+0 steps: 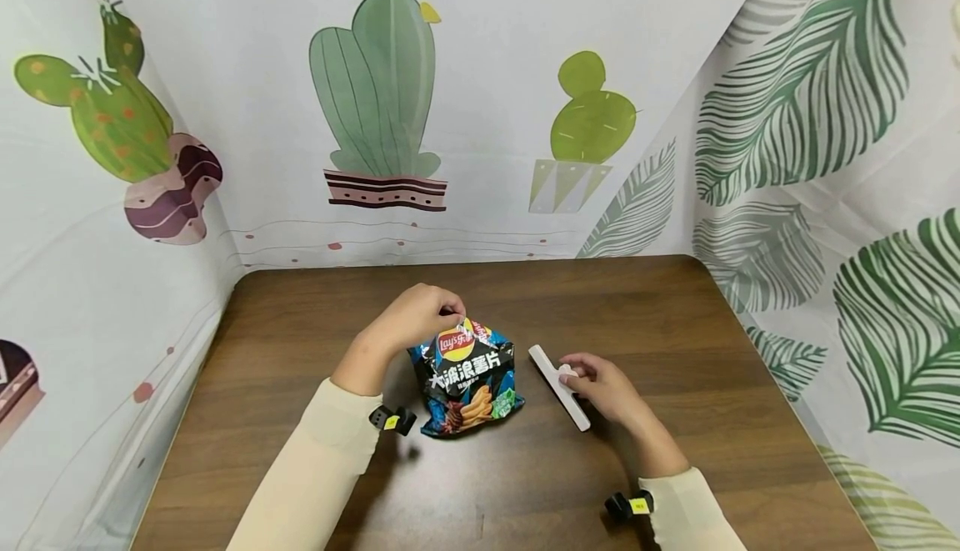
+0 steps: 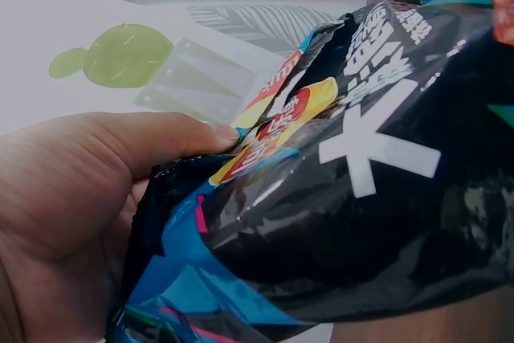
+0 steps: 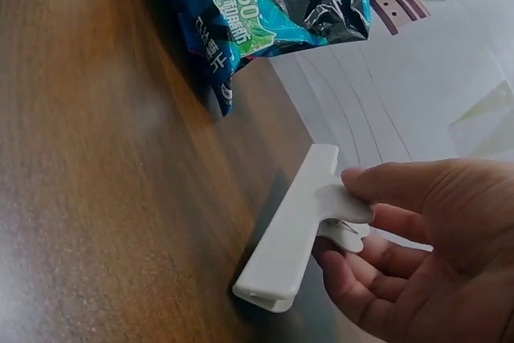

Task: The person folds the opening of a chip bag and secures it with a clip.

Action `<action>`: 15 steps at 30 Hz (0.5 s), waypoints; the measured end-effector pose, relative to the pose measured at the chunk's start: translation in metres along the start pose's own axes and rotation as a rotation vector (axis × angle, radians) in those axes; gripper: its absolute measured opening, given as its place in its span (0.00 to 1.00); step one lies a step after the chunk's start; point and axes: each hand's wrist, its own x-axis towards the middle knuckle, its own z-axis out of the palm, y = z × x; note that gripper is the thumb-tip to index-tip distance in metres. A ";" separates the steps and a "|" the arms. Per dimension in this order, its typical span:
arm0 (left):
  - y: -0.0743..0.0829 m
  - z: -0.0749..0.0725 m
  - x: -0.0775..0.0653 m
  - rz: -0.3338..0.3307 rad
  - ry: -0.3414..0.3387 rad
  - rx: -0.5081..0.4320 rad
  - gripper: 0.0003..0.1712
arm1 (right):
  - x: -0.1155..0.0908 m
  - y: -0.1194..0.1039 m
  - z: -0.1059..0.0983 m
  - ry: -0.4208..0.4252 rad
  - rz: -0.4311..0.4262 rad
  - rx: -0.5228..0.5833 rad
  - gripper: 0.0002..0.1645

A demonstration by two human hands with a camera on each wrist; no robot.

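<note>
A black and blue bag of chips [image 1: 471,380] stands tilted on the wooden table. My left hand [image 1: 420,318] pinches its top edge; in the left wrist view the thumb presses on the folded foil near the logo, and the fingers behind are mostly hidden by the bag [image 2: 321,222]. To the right of the bag, my right hand [image 1: 609,388] holds a white bag clip [image 1: 551,378] by its tabs. The right wrist view shows thumb and fingers on either side of the tabs of the clip [image 3: 289,230], whose long bar is close to the tabletop.
The brown wooden table [image 1: 300,309] has rounded back corners. A white cloth [image 1: 495,117] printed with cacti and leaves hangs behind and along both sides. Small black devices with yellow labels sit at both wrists.
</note>
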 end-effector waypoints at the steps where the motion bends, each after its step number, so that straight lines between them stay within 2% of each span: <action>1: 0.000 0.000 0.000 0.000 -0.001 -0.002 0.09 | 0.000 0.000 0.000 0.001 0.001 0.008 0.22; 5: 0.001 0.000 -0.001 0.001 -0.002 -0.005 0.09 | 0.002 0.000 0.001 0.009 -0.008 0.037 0.21; 12: 0.003 -0.001 -0.001 0.000 -0.002 -0.003 0.08 | 0.003 -0.005 -0.001 0.055 -0.015 -0.016 0.18; 15: 0.003 -0.001 -0.002 -0.002 -0.003 -0.007 0.08 | 0.004 -0.007 -0.002 0.066 -0.029 0.021 0.18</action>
